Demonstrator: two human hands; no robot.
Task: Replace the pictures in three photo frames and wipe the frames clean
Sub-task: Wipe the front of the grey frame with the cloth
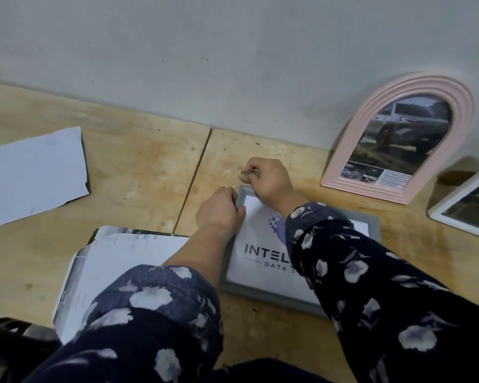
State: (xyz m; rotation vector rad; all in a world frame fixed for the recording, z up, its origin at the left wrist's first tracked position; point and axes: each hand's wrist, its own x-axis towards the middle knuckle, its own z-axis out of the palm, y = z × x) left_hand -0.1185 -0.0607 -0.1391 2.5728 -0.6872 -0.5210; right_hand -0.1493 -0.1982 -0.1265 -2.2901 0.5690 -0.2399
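A grey rectangular frame (271, 295) lies flat on the wooden table, holding a white sheet with a blue logo and dark lettering. My left hand (220, 214) pinches the frame's far left corner. My right hand (268, 179) is curled just beyond that corner, fingers closed on a small object that I cannot make out. A pink arched frame (343, 167) with a car picture leans on the wall at the right. A white frame (437, 215) lies at the far right edge, partly cut off.
A stack of printed sheets (105, 261) lies left of the grey frame. A large white paper (31, 175) rests at the far left. The wooden table (138, 167) meets a grey wall behind. A dark object (6, 330) shows at the bottom left.
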